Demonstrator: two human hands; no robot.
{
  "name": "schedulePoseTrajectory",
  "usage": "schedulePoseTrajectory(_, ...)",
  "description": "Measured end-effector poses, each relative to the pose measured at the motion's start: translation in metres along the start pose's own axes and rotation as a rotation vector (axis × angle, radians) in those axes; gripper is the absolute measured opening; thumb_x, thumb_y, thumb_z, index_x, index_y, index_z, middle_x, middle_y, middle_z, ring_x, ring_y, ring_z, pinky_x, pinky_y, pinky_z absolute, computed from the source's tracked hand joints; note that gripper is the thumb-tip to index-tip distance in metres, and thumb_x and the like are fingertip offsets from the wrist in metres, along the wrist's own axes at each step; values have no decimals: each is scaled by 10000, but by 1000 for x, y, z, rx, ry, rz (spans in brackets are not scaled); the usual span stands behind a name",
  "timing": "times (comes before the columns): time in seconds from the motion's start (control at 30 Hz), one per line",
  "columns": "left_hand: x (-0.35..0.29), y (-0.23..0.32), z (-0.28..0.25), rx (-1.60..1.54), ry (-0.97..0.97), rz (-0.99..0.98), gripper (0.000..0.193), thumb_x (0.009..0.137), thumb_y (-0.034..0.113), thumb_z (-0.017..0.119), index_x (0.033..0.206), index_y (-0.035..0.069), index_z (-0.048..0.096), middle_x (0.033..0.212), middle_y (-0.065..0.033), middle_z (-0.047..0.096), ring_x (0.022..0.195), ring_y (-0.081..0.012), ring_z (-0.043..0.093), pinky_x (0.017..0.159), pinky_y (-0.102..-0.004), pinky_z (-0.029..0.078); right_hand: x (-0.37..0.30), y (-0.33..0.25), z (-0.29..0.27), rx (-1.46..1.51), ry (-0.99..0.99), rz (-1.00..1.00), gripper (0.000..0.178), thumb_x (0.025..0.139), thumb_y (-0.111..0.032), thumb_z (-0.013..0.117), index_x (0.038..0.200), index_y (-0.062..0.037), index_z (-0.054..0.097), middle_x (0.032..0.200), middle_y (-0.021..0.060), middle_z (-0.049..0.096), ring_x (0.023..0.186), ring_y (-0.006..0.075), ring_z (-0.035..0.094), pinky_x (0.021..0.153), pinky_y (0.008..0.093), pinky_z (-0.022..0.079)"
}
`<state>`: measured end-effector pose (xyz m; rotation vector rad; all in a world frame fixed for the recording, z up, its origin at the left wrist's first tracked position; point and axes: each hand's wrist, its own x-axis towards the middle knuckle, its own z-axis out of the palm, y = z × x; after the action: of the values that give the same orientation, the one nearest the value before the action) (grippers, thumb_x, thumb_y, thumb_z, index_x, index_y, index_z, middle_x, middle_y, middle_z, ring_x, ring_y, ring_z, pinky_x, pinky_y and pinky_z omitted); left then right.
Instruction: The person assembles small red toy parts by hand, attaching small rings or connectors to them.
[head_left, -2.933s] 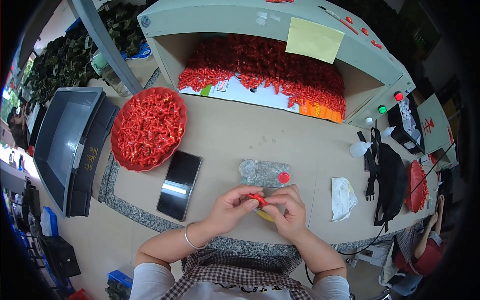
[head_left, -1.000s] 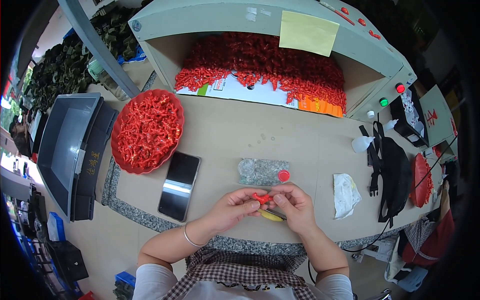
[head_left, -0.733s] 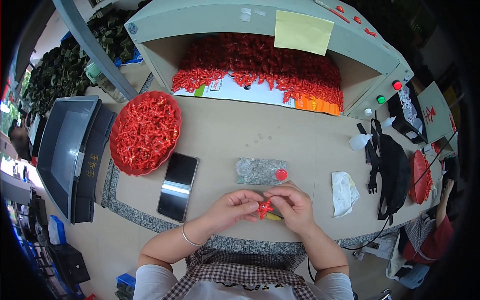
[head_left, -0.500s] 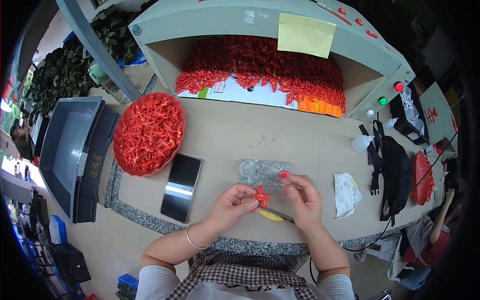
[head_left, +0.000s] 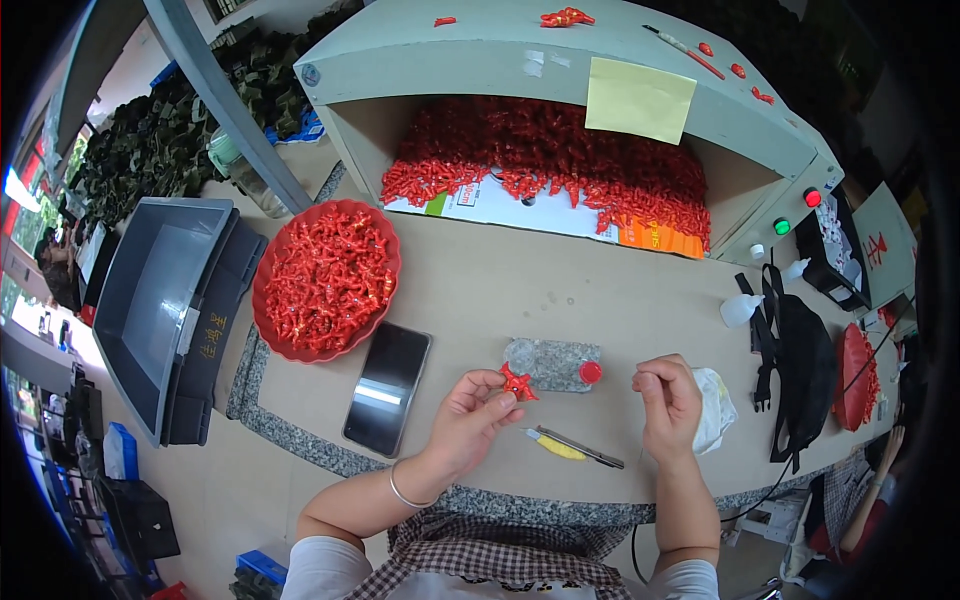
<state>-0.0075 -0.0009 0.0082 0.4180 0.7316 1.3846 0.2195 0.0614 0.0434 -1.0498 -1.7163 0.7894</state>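
Little red piece (head_left: 518, 382) pinched in the left hand (head_left: 472, 412), at the near-left corner of the stone slab (head_left: 550, 366).
Right hand (head_left: 668, 405) is off to the slab's right, fingers curled; can't tell if the thumb meets them or grips anything. I'd guess the piece is light, stiff, kinda slick, with snappable prongs, so hold the chunky middle. Looks glossy bright red, stubby points sticking out.

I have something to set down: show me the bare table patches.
Bare: between phone and speckled slab; between slab and squeeze bottle. Crowded: left, with the red bowl and grey bins; right, with the black bag.
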Motion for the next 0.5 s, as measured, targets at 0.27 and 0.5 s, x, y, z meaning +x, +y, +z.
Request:
schedulePoseTrajectory(0.27, 1, -1, -6, -19, 10, 14, 194, 849, -17, 541, 1014, 78, 505, 1038, -60, 559, 946, -147, 568, 797, -287, 505, -4, 15, 10, 61, 47, 75, 97, 886, -1, 433, 906, 6, 527, 834, 60, 480, 710, 113, 491, 649, 227, 428)
schedulePoseTrajectory(0.5, -5, 23, 5, 113, 47, 54, 175, 871, 4, 510, 1033, 69, 519, 1014, -78, 597, 915, -154, 589, 756, -272, 506, -9, 24, 4, 70, 79, 16, 111, 872, 36, 402, 895, -9, 501, 859, 58, 466, 721, 112, 467, 656, 223, 412)
